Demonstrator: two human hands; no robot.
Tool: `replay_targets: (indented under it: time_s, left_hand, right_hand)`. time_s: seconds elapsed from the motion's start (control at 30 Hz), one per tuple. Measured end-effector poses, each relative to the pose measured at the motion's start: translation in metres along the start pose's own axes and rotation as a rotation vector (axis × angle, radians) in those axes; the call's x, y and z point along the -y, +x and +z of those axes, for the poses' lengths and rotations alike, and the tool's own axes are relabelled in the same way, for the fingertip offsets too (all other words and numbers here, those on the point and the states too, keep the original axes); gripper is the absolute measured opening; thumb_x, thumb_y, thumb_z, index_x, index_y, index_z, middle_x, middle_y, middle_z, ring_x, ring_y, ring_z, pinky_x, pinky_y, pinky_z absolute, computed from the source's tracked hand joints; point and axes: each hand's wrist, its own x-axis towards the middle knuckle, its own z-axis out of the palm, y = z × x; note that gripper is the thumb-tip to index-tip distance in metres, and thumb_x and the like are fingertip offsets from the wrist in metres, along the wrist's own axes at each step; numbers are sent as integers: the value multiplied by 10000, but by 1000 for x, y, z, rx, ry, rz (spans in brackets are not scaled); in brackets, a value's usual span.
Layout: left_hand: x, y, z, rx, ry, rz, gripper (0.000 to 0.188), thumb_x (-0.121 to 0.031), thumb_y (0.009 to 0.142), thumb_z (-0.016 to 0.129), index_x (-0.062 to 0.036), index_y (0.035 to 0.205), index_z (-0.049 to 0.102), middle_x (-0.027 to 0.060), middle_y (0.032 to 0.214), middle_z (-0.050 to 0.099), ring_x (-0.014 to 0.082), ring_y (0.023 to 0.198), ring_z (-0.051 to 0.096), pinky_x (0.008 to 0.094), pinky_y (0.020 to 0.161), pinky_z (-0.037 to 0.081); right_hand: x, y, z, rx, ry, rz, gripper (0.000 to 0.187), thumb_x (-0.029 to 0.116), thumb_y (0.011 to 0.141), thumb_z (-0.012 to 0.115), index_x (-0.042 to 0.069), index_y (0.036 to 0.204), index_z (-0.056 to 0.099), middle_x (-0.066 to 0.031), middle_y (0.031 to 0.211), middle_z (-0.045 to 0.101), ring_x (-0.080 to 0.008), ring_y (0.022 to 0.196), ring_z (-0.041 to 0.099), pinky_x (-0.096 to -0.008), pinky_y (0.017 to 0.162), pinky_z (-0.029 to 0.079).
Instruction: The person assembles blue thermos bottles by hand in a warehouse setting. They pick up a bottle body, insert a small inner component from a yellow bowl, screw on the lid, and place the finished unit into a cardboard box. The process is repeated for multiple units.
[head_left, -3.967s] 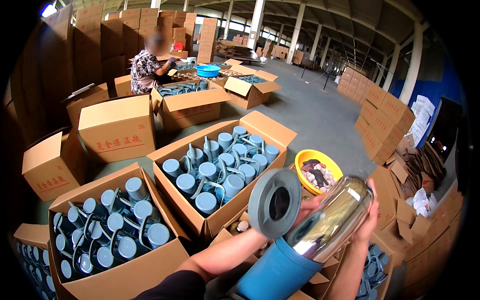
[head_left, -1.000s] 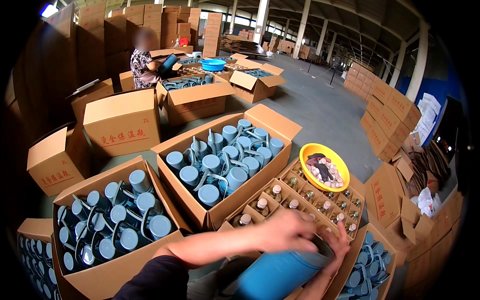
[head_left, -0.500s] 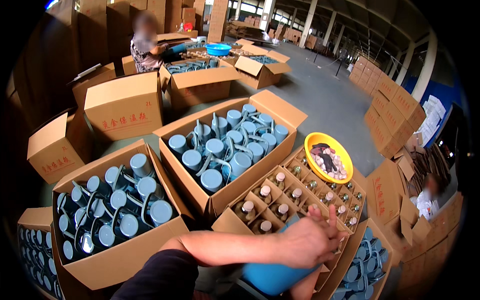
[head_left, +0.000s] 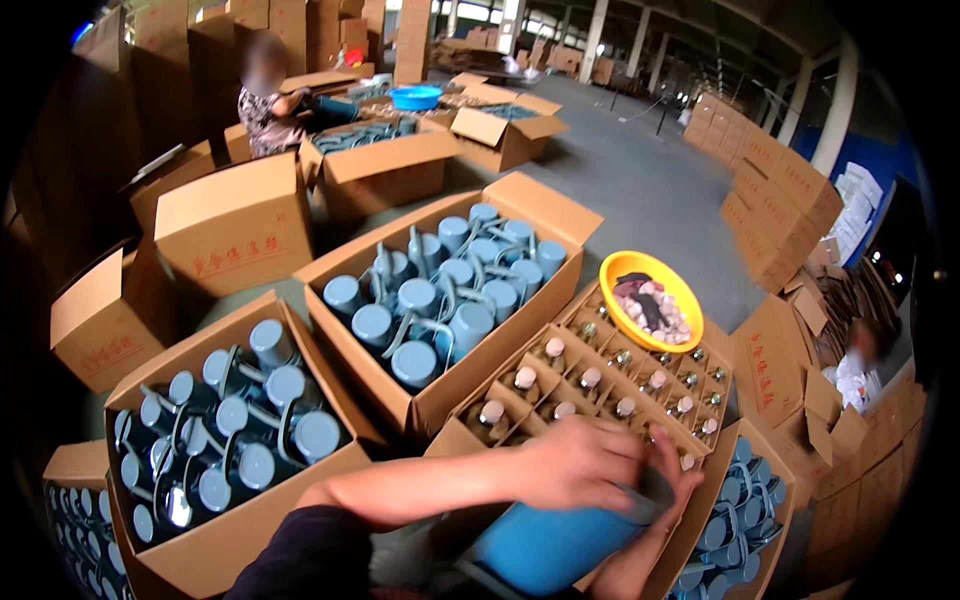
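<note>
A blue thermos casing lies tilted in front of me, its grey-rimmed mouth pointing up and to the right. My right hand wraps around the far side of that mouth, with its forearm partly behind the casing. Reaching across from the left, my left hand has its fingers bent down on the rim; they are slightly blurred, and anything small under them is hidden. Just beyond both hands, silvery glass bottle liners with pale caps stand in a divided carton.
A yellow basin of pale caps and dark cloth sits on the divided carton's far end. Cartons of blue thermoses stand left and ahead, another carton at right. One person works at far left, another at right.
My left hand's fingers, raised and spread over the casing's end before, are now bent onto its rim. The casing's mouth and my right hand have come into sight. The view has shifted slightly.
</note>
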Motion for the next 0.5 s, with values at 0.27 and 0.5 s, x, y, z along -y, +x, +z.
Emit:
replay_targets:
  time_s: [0.27, 0.5]
  left_hand:
    - [-37, 56, 7, 10, 295, -177, 296, -313, 700, 708, -62, 842, 641, 74, 826, 533, 267, 808, 572, 354, 645, 480]
    - [25, 8, -12, -15, -200, -84, 233, -248, 711, 686, -22, 767, 696, 82, 787, 591, 228, 691, 551, 331, 633, 441]
  right_hand:
    - [-25, 39, -9, 208, 362, 41, 910, 741, 843, 216, -21, 1266, 478, -263, 1225, 537, -339, 1165, 500, -420, 1029, 349]
    - [33, 9, -33, 430, -438, -144, 1027, 795, 799, 173, -91, 1171, 536, -235, 1123, 605, -342, 1044, 593, -426, 952, 433]
